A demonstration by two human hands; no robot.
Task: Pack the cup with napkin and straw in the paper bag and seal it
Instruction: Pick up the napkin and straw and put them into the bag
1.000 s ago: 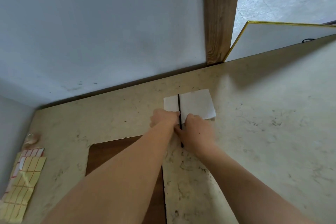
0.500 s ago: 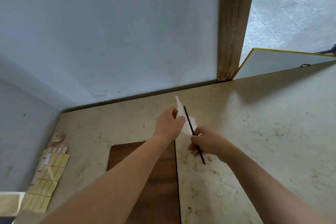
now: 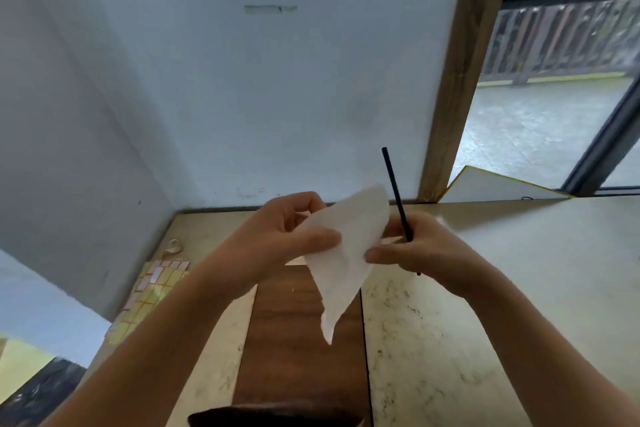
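A white napkin [image 3: 346,253] hangs in the air above the table, pinched at its upper left edge by my left hand [image 3: 280,236]. My right hand [image 3: 419,246] holds a thin black straw [image 3: 396,194] that points up and slightly left, and its fingers also touch the napkin's right edge. Below the hands a brown paper bag [image 3: 298,333] lies flat on the table. A dark rounded shape [image 3: 277,414] shows at the bottom edge; I cannot tell what it is. No cup is clearly in view.
The marbled beige table [image 3: 485,305] meets a white wall behind and to the left. A yellow sticker sheet [image 3: 149,295] and a small tape roll [image 3: 173,248] lie at the left. A wooden post [image 3: 460,80] and a white board [image 3: 491,185] stand at the back right.
Both hands have lifted the napkin and straw off the table and toward me. The straw now points upward in the right hand, and the view has tilted up.
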